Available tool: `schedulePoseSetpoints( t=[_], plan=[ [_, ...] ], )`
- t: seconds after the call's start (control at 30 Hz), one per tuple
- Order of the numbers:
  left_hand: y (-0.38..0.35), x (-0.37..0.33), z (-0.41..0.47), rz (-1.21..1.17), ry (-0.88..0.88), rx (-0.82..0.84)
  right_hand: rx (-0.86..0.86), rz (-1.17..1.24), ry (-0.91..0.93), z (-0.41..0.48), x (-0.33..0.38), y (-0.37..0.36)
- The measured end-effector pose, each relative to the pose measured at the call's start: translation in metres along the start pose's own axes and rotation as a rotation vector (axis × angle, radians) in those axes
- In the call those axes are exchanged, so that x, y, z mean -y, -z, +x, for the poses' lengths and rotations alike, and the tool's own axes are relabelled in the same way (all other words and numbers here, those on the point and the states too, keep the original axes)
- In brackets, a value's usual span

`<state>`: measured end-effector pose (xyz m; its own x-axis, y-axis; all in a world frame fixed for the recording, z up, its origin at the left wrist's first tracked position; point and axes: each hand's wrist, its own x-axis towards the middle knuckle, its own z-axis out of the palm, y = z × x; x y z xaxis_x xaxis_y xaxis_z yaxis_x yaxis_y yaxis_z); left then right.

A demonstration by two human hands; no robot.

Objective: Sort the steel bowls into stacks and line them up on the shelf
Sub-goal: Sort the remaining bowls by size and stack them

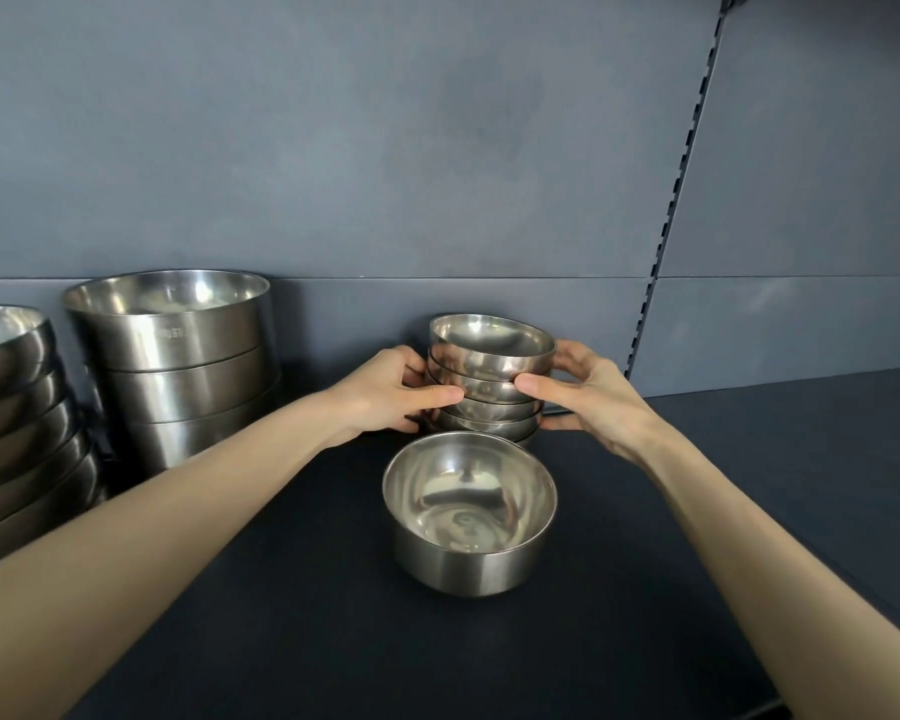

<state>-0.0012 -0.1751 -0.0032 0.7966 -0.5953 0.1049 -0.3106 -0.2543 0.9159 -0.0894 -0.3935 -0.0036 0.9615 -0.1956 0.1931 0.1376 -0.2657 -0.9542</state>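
Note:
A stack of several small steel bowls (pixel 489 379) stands on the dark shelf (pixel 292 589) near the back wall. My left hand (pixel 401 392) grips its left side, thumb across the front. From the other side my right hand (pixel 588 389) clasps the same stack. The top bowl sits slightly tilted. In front of the stack, a single deeper steel bowl (pixel 468 517) rests upright and apart from both hands.
A stack of three large straight-sided steel bowls (pixel 178 366) stands at the back left. Further left, a stack of several rounded bowls (pixel 17 418) is cut off by the frame edge. A slotted shelf upright (pixel 671 200) runs up the grey back panel.

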Motion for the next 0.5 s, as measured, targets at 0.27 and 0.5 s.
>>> schedulePoseSetpoints(
  t=[0.27,0.5],
  plan=[
    [-0.002,-0.006,-0.011,0.202,-0.042,-0.027,-0.032,-0.208,-0.008,-0.008,0.013,0.006],
    [0.007,-0.017,-0.051,0.465,-0.184,-0.104,-0.094,-0.388,0.087,-0.057,0.027,-0.004]
  ],
)
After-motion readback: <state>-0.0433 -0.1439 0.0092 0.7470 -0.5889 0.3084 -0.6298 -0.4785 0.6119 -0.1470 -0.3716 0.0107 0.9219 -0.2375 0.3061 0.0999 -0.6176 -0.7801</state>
